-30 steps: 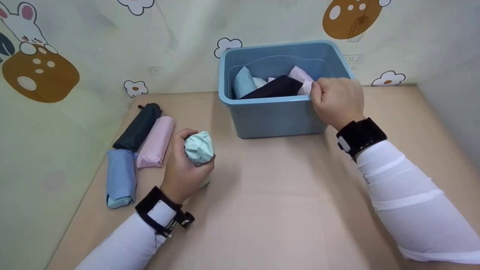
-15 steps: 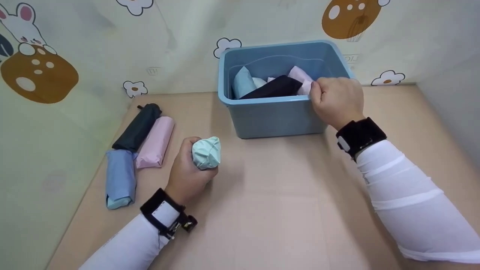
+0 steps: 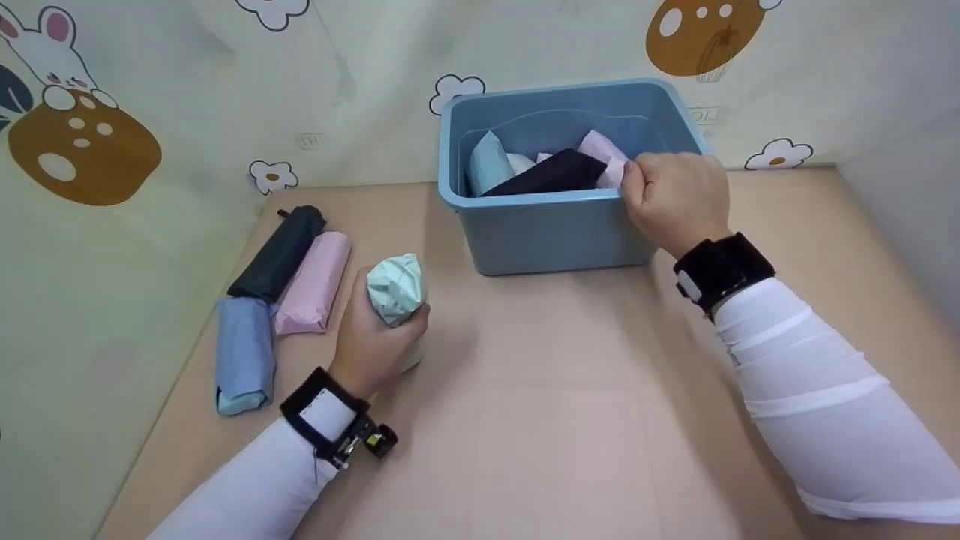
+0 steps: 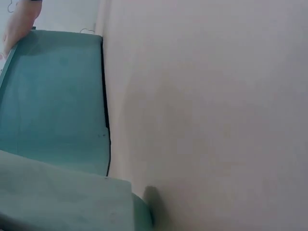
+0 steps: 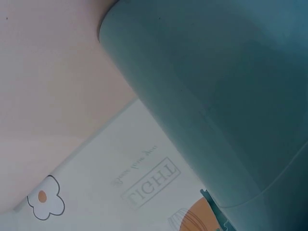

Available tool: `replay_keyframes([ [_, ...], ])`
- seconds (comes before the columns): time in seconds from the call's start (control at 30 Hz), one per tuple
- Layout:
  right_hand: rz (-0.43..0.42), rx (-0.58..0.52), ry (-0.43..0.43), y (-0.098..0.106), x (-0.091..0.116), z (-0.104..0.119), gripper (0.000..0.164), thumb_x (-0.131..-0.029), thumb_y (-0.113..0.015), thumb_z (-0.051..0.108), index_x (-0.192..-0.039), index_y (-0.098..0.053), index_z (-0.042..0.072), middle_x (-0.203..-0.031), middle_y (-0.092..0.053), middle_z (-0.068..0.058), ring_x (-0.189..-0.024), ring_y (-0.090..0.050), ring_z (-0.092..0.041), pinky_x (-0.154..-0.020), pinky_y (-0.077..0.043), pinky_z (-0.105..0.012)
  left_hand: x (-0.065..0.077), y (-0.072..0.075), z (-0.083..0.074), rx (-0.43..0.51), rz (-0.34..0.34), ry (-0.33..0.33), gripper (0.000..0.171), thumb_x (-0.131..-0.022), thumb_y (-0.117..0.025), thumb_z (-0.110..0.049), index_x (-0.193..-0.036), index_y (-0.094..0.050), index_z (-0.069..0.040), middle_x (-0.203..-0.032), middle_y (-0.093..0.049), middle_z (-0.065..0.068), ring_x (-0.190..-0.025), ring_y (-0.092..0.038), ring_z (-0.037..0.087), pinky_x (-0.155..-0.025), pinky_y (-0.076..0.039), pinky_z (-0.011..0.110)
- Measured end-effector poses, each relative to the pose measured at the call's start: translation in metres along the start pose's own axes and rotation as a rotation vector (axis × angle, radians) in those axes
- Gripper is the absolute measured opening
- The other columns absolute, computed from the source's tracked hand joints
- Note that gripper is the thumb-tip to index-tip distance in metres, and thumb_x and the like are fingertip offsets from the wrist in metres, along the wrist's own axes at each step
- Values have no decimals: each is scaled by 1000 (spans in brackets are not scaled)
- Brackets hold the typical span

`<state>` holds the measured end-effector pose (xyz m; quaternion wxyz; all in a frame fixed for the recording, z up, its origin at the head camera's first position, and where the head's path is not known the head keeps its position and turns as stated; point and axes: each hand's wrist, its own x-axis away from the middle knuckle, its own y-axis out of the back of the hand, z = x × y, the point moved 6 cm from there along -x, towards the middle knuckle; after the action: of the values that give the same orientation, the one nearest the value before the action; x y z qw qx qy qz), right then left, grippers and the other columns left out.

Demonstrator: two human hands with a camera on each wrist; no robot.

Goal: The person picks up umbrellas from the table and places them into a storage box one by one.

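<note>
My left hand [image 3: 371, 341] grips a mint-green wrapped roll [image 3: 395, 289], held upright with its crinkled end facing up. In the left wrist view the roll's pale side [image 4: 62, 199] fills the lower left corner; whether its base touches the table cannot be told. My right hand [image 3: 679, 202] holds the front right rim of a blue plastic bin [image 3: 555, 240], fingers curled over the edge. Inside the bin lie a black roll [image 3: 559, 172], a light blue one [image 3: 489, 165] and a pink one [image 3: 602, 154], partly hidden by the wall.
Left of my left hand lie a dark green roll [image 3: 276, 253] with a small strap, a pink roll [image 3: 313, 283] and a blue roll [image 3: 245, 352]. A patterned curtain [image 3: 360, 97] hangs behind the beige table [image 3: 540, 420].
My left hand shifted slightly right and nearer with the mint-green roll, then back left and farther away. The right hand stays on the bin's rim.
</note>
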<state>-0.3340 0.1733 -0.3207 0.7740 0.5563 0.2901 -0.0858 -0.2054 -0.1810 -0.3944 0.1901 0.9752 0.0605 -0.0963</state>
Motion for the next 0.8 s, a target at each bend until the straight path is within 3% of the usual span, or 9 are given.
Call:
replay_keyframes([
  [0.17,-2,-4,6,0,-1,0,53,-105,-39,30,-60,-51,7,-54,-46,-11,-52,-46,-32,-52,-26,-37,-11,-5,-22,-44,49,-59,54,-87,-75,0,-134,-48,1,-132,-63,17,-131,-59,28,-118,-42,48],
  [0.37,-2,-7,3,0,-2,0,53,-105,-39,30,-59,-50,7,-53,-45,-11,-52,-44,-31,-51,-26,-37,-40,-13,-61,-92,95,-161,46,-90,-71,-3,-132,-52,-1,-127,-63,12,-123,-60,23,-114,-45,46],
  [0.47,-1,-16,3,-1,-2,1,53,-105,-38,29,-59,-50,7,-53,-44,-10,-51,-43,-31,-51,-27,-37,-55,-20,-84,-133,108,-249,42,-91,-69,-4,-130,-55,-1,-125,-62,11,-119,-58,22,-111,-45,43],
  [0.57,-1,-19,7,-1,-1,1,53,-105,-39,29,-59,-50,7,-52,-43,-9,-51,-43,-30,-50,-26,-36,-68,-29,-106,-228,102,-367,40,-85,-64,2,-124,-58,-2,-121,-61,12,-117,-54,24,-110,-39,42],
  [0.67,-1,-20,5,-1,-1,1,53,-105,-39,29,-58,-49,7,-52,-42,-9,-50,-42,-30,-50,-25,-36,-81,-40,-124,-318,84,-460,44,-77,-60,10,-119,-62,-5,-125,-60,12,-124,-49,26,-112,-33,43],
  [0.8,-4,-16,3,-1,-1,1,53,-106,-39,29,-58,-49,7,-52,-42,-9,-50,-42,-30,-50,-25,-37,-98,-58,-135,-370,123,-460,50,-79,-58,16,-120,-64,-12,-140,-57,7,-141,-40,26,-121,-28,41],
])
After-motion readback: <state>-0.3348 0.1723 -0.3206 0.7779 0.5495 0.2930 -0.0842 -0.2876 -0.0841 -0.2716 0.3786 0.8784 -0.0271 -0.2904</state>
